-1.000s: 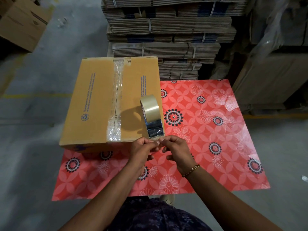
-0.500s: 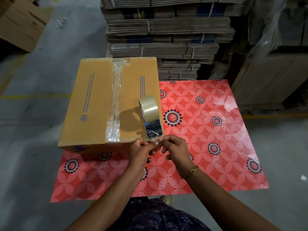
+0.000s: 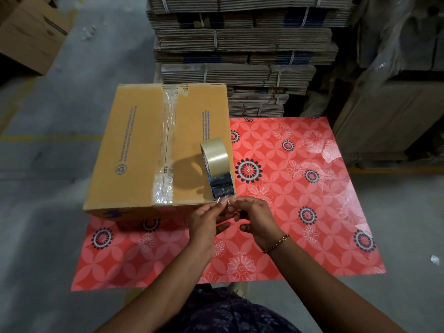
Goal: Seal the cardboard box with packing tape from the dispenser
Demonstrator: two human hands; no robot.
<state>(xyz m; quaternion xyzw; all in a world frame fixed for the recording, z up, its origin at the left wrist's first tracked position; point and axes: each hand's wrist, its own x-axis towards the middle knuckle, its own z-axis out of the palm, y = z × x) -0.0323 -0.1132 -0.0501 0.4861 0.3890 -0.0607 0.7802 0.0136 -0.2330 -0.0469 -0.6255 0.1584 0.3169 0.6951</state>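
Note:
A closed cardboard box (image 3: 134, 145) lies on the left part of a red flowered table (image 3: 300, 212). A wrinkled strip of clear tape (image 3: 167, 150) runs along its centre seam. A roll of clear packing tape (image 3: 215, 157) stands on edge at the box's near right corner, with a loose length hanging down toward me. My left hand (image 3: 206, 222) and my right hand (image 3: 254, 217) meet just in front of that corner, fingertips pinching the free end of the tape between them.
Tall stacks of bundled flat cardboard (image 3: 240, 49) stand right behind the table. Another box (image 3: 31, 32) sits on the floor at the far left. Plastic-wrapped cartons (image 3: 394, 99) fill the right side. Grey concrete floor surrounds the table.
Both hands stay pinched on the tape end and have shifted very slightly. The roll and the box have not moved.

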